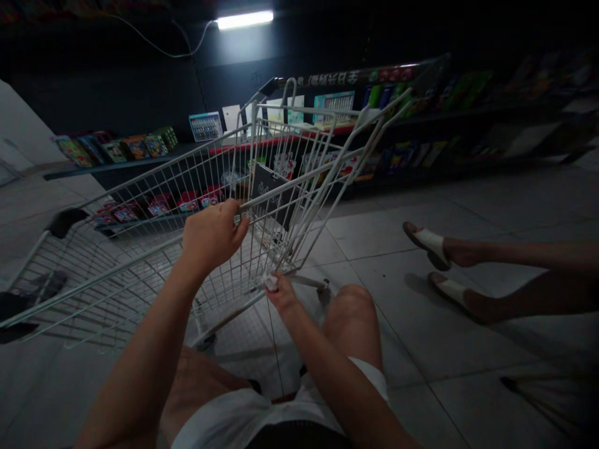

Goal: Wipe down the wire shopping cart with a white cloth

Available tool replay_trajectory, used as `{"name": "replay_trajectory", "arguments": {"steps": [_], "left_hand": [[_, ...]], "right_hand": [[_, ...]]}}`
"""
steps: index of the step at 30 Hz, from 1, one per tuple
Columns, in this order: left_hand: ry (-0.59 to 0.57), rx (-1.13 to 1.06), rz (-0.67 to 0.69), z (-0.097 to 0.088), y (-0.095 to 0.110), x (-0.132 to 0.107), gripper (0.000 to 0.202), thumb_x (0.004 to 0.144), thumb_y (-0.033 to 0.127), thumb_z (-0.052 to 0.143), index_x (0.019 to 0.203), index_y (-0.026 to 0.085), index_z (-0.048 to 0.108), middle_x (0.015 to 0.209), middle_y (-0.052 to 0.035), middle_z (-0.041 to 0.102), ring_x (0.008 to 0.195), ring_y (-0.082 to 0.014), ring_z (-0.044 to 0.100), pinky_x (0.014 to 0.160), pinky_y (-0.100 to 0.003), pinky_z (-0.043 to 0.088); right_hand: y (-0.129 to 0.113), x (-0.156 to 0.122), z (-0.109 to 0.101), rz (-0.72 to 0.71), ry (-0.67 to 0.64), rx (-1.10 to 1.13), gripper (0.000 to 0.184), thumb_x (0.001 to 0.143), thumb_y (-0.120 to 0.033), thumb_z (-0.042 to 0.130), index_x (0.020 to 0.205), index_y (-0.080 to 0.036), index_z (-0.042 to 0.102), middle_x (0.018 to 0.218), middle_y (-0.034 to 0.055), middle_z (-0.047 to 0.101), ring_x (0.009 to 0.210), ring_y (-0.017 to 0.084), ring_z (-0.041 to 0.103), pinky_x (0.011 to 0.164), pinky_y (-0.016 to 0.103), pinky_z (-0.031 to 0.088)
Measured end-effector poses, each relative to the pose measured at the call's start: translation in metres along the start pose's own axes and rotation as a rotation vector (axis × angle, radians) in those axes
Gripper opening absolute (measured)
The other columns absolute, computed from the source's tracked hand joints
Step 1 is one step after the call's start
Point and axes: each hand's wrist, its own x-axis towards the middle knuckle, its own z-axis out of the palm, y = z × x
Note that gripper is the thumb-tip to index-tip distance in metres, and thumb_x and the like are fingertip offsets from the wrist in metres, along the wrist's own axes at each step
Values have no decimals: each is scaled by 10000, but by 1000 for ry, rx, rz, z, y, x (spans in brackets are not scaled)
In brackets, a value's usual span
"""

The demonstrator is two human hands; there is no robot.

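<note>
Head view — two hands (213,237) (281,293), one shopping cart (276,134)

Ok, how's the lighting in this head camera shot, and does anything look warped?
In the head view, the ceiling lamp glares white while the far shelves sink into shadow; wide-angle distortion bends and stretches the shopping cart.

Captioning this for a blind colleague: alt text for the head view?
Left hand grips the rim of a white wire shopping cart, right hand holds its lower edge. Shelves of boxed goods stand behind. At right, another person's feet in white sandals are on the tiled floor.
</note>
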Motion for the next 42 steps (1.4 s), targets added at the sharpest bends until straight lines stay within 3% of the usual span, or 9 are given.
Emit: {"name": "replay_trajectory", "arguments": {"steps": [8,11,15,18,22,30,33,36,42], "left_hand": [[5,16,0,1,-1,-3,367,953,441,384,1162,208,575,960,-77,724,880,-243,652,620,-313,358],[0,14,-5,0,-1,-5,361,952,447,384,1138,204,575,958,-80,724,878,-248,653,613,-316,352],[-7,18,-24,-1,-1,-7,351,949,462,393,1109,209,576,957,-75,725,878,-245,654,612,-315,352],[-13,41,-38,-2,-2,-10,350,947,480,386,1069,213,577,947,-66,727,879,-238,657,604,-309,343],[-28,58,-48,-4,-4,-11,352,945,490,383,1057,216,575,938,-63,729,865,-238,663,584,-314,324],[-42,51,-61,-7,-9,-14,341,941,495,401,1044,218,570,944,-54,736,873,-236,665,591,-312,339],[-34,49,-57,-6,-13,-16,339,938,505,407,1038,225,572,904,-46,733,862,-225,662,593,-304,335],[-42,44,-80,-7,-15,-18,365,942,531,395,1015,228,584,855,-45,725,831,-224,656,590,-305,333],[32,65,-101,-17,11,-5,404,965,486,356,1024,185,620,1065,-130,688,981,-279,628,659,-338,397]], "right_hand": [[-90,-8,41,-66,150,147,128,737,-146,549,784,-209,449,610,-89,532,530,64,561,532,173,508],[-144,-13,48,-511,74,40,293,740,-202,578,1021,-238,506,847,-45,615,718,98,635,639,218,551],[-218,-5,56,-1275,130,-499,418,837,-242,467,1255,-253,475,1191,53,535,1104,203,594,890,408,549],[-236,6,61,-1515,178,-865,378,830,-213,489,1204,-236,532,1246,81,461,1237,260,485,1017,533,458],[-189,16,50,-1549,121,-950,296,785,-166,537,1072,-215,592,1188,84,459,1186,245,481,1063,507,425],[3,2,-36,-1100,-187,-1058,318,718,-126,584,1013,-229,644,1148,90,538,1136,250,518,1022,476,475],[23,-5,-53,-1056,-270,-1026,291,681,-93,566,906,-261,644,1003,36,599,1017,215,581,917,407,541],[-26,-3,-43,-1112,-152,-935,236,719,-143,553,925,-242,612,1002,48,577,1024,222,570,924,425,531],[-212,15,37,-1496,164,-845,322,782,-196,519,1099,-237,560,1192,78,456,1237,262,451,1058,530,416]]}}
